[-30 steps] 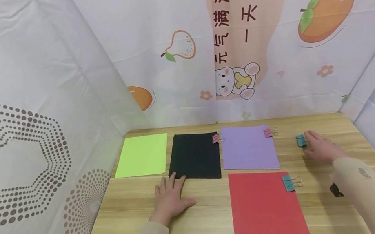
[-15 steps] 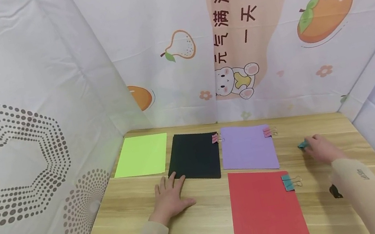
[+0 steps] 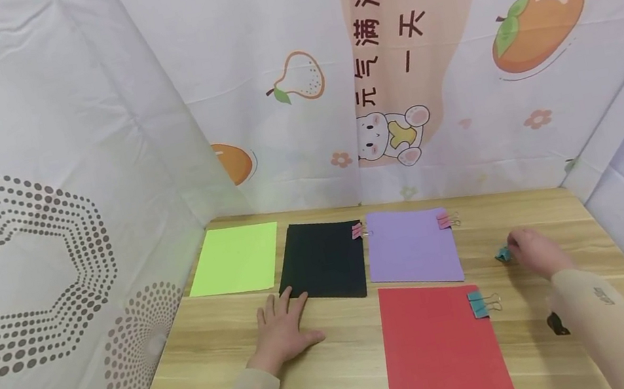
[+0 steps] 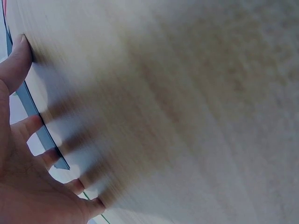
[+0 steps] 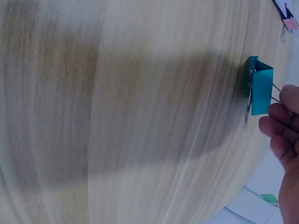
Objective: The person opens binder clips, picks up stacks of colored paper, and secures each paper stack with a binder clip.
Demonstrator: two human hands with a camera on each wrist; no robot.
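Observation:
My right hand [image 3: 541, 252] pinches a teal binder clip [image 3: 503, 254] at the right of the table. In the right wrist view, thumb and finger hold the wire handle of this clip [image 5: 262, 92]; whether the clip touches the wood is unclear. My left hand [image 3: 284, 333] lies with fingers spread on the table, fingertips at the near edge of a stack of black paper [image 3: 323, 261]; in the left wrist view, the left hand [image 4: 28, 172] holds nothing. A pink binder clip [image 3: 357, 231] sits on the black stack's right edge.
Purple paper [image 3: 411, 250] bears another pink binder clip [image 3: 444, 220]. Red paper [image 3: 440, 352] lies nearer, with a teal binder clip [image 3: 478, 304] on its right edge. Lime-green paper [image 3: 234, 259] is at the far left. Printed curtains [image 3: 284, 178] hang behind and beside the wooden table [image 3: 344, 388].
My right hand has closed its fingers on the loose teal binder clip, turned it and drawn it slightly nearer. The left hand stays in place.

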